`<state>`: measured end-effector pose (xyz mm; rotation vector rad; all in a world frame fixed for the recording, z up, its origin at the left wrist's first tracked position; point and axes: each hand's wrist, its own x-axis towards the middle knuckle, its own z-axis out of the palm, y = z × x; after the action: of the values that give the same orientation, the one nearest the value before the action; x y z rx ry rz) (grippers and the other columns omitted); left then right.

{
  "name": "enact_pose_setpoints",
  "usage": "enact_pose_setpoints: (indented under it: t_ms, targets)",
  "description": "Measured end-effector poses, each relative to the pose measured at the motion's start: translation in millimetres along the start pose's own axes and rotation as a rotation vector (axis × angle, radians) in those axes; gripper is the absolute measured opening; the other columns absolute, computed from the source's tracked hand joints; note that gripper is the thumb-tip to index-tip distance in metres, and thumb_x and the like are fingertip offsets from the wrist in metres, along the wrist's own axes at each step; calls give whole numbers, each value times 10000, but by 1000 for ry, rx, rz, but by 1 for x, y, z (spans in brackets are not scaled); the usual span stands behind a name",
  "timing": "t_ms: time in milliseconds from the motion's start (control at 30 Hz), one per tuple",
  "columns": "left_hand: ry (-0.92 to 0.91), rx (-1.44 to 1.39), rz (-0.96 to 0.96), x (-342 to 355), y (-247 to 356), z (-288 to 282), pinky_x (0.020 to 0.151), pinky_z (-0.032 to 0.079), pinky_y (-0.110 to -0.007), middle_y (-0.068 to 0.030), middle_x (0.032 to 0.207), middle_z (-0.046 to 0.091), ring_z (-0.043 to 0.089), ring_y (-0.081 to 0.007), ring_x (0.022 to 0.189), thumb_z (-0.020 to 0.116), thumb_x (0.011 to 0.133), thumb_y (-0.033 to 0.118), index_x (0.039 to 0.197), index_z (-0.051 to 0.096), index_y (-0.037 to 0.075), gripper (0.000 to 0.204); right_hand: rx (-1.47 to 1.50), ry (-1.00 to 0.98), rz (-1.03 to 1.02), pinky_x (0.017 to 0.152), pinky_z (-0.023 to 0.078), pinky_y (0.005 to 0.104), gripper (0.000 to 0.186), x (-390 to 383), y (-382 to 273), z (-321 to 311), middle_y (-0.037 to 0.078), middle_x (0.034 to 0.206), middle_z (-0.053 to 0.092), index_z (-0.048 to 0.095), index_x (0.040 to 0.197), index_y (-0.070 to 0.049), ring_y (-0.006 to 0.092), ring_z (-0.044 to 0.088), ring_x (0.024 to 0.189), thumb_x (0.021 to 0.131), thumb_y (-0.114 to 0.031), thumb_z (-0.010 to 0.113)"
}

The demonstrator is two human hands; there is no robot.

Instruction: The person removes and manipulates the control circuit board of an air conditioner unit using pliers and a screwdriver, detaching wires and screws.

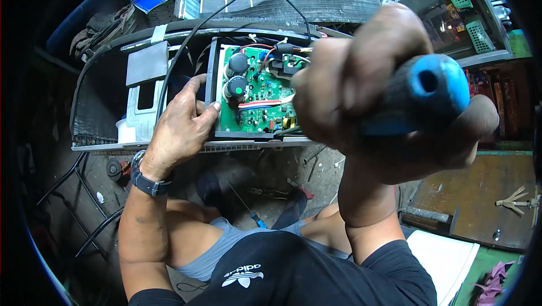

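A green circuit board (257,97) sits in a black plastic housing (212,88), carrying two large black capacitors (237,87) and a bundle of coloured wires (261,104). My left hand (186,117) grips the housing's left edge, thumb on top and fingers curled behind it. Very near the camera, my right hand (372,74) is closed around a screwdriver (435,88). Its blue and black handle end, with a round hole, faces up at me. That hand covers the board's right side, and the screwdriver's shaft and tip are hidden.
The housing rests in an open appliance casing (99,97) with a grey metal bracket (147,71). On the floor lie another blue screwdriver (258,221) and pliers (268,193). A wooden board (474,193) is at right, papers (443,261) below it. A black cable (226,7) arches over the casing.
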<state>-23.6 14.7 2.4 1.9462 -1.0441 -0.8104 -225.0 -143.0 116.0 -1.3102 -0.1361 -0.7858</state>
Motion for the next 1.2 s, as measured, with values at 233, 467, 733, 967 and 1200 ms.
enact_pose_setpoints:
  t_ms: [233, 467, 733, 967, 1200]
  targets:
    - [-24, -89, -19, 2, -1, 0, 664, 562, -362, -117, 752, 724, 709, -177, 681, 676, 1056, 196, 1541, 461, -87, 601, -375, 80, 122, 615, 465, 260, 681, 9, -19, 41, 49, 841, 613, 650, 959, -20, 132, 598, 717, 841, -690, 686]
    - [1, -78, 46, 2, 0, -1, 611, 519, -292, -37, 761, 674, 615, -77, 658, 662, 1080, 146, 1556, 451, -62, 561, 183, -82, 210, 432, 334, 266, 823, 27, 3, 8, 78, 664, 533, 547, 956, -27, 105, 429, 500, 960, -849, 506]
    - [12, -77, 77, 1, -5, -1, 595, 509, -272, -19, 752, 661, 596, -59, 639, 667, 1086, 158, 1556, 442, -69, 568, 113, -63, 97, 481, 420, 287, 698, -11, 28, -2, 105, 710, 552, 574, 969, 5, 183, 545, 572, 1015, -691, 564]
    - [-15, -154, 4, 4, -4, 2, 531, 433, -260, 9, 708, 626, 527, -41, 583, 661, 1081, 132, 1557, 436, -71, 565, -28, 65, 28, 504, 491, 369, 636, 11, -40, 10, 132, 775, 589, 599, 1078, -1, 232, 567, 599, 1036, -632, 531]
    - [-29, -155, -102, -1, 4, -2, 653, 535, -298, -89, 785, 749, 689, -106, 693, 668, 1059, 119, 1559, 439, -94, 590, -79, -239, 142, 667, 558, 394, 260, 7, -73, -7, 77, 873, 626, 536, 1104, -86, 221, 629, 681, 1025, -319, 619]
